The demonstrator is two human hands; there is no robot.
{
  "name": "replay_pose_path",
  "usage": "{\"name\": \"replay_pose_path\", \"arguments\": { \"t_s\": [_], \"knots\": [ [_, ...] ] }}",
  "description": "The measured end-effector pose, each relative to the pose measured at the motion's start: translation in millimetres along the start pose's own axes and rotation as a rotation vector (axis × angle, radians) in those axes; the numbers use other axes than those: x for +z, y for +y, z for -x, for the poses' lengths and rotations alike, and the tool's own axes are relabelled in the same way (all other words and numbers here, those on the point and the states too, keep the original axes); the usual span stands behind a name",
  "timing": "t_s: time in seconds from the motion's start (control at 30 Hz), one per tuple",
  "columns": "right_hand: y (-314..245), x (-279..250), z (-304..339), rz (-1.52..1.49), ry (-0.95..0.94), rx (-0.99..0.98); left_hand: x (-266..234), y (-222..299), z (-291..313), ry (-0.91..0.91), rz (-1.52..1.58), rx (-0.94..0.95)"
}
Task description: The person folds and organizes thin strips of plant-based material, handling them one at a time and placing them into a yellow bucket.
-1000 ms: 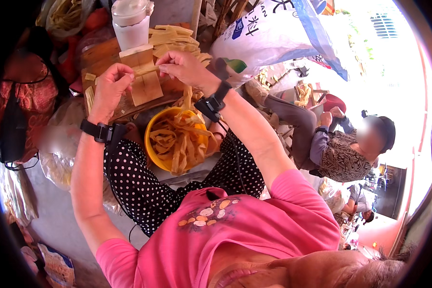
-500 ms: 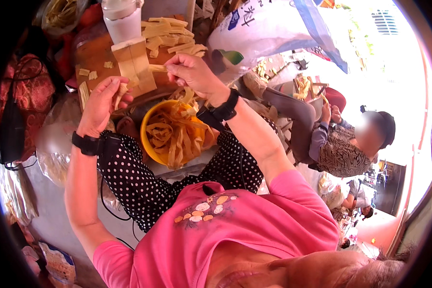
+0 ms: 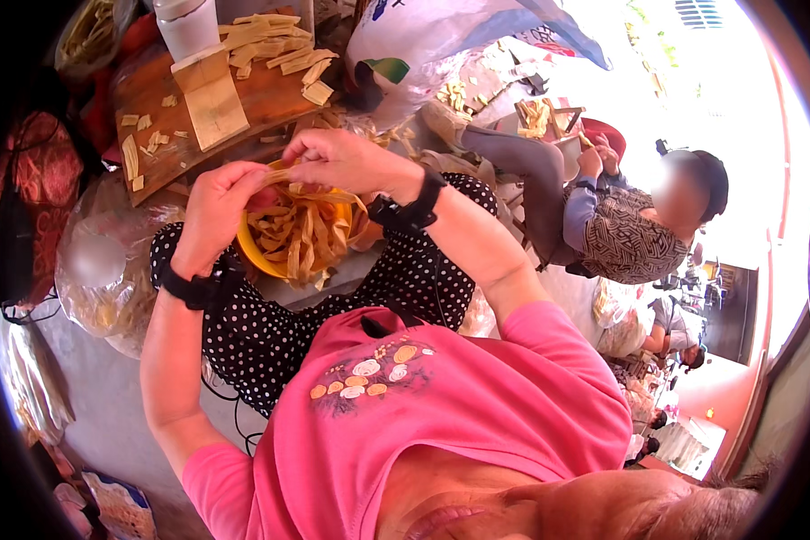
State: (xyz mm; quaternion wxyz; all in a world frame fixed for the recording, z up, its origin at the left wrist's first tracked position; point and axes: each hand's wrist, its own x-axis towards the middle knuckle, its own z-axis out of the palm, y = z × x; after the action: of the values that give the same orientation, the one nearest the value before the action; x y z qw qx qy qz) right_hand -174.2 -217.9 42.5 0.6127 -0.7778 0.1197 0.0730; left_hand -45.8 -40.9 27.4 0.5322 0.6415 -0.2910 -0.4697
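My left hand (image 3: 209, 216) and my right hand (image 3: 358, 162) are close together over a yellow bucket (image 3: 257, 259). Each has its fingers pinched on a pale yellow dried strip (image 3: 281, 175) stretched between them. Long, curling tan strips (image 3: 308, 232) fill the bucket, which stands between my knees. Just beyond lies a brown wooden board (image 3: 274, 97). On it rest a flat tan card-like piece (image 3: 214, 106), a stack of short pale strips (image 3: 259, 43) and small scraps (image 3: 157, 141). My fingers partly hide the held strip.
A white lidded container (image 3: 187, 25) stands at the board's far side. A large white sack (image 3: 423, 45) sits beyond my right hand. At the right, another person (image 3: 634, 216) sits with hands near a red basin (image 3: 606, 135). Clear plastic bags (image 3: 99, 261) lie left of my knee.
Both hands have come down from the board to above the bucket and closer together. The strip that was at the card in my right hand now spans both hands. The view has shifted slightly.
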Motion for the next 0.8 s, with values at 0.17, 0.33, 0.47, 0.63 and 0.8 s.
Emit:
{"name": "replay_pose_path", "arguments": {
  "t_s": [0.17, 0.33, 0.47, 0.63, 0.8],
  "knots": [
    [7, -15, 24, -0.001, -0.112, 0.066, -3, -2, 20, 0.022, -0.432, 0.357],
    [-27, -5, 35, 0.127, -0.048, -0.096, 15, 49, 28, -0.186, -0.637, 0.328],
    [-37, 3, 36, 0.193, 0.028, -0.222, 9, 43, 23, -0.45, -0.146, -0.116],
    [-5, 9, 34, -0.207, -0.026, -0.03, 11, 22, 32, -0.416, 0.46, -0.198],
    [15, 30, 34, -0.515, -0.016, 0.06, 23, 1, 31, -0.205, 0.602, 0.073]
  ]
}}
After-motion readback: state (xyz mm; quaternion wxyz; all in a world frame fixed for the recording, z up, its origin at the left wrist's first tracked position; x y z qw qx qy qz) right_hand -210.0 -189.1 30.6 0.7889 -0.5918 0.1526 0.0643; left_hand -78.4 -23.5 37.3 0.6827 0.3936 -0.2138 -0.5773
